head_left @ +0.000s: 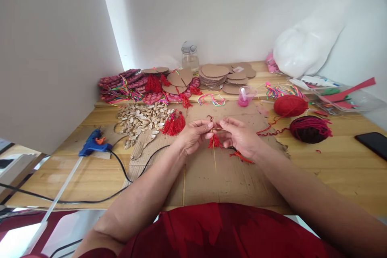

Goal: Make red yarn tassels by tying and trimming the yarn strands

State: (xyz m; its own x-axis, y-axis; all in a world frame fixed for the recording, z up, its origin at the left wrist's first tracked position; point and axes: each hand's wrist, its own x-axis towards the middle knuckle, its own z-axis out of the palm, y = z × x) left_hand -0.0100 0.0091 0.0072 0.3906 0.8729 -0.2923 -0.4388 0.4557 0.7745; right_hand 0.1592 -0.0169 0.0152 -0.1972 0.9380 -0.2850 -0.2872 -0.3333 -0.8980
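Note:
Above the cardboard sheet (211,185), my left hand (195,135) pinches the top of a small red tassel (214,142) between thumb and finger. A short dark loop sticks up from that pinch. My right hand (240,137), close beside it, has its fingers pinched on a thin yellow thread (215,155). The thread passes across the tassel's top, and one end hangs down in front of it. Under my right hand lie some orange-red strands (243,158). A bunch of finished red tassels (174,124) rests to the left of my hands.
Peanut shells (140,119) and a blue glue gun (94,144) with a black cord are at left. Cardboard discs (213,73), a glass bottle (190,58) and a pink cup (245,97) stand behind. Yarn balls (290,106) and a phone (372,144) are at right.

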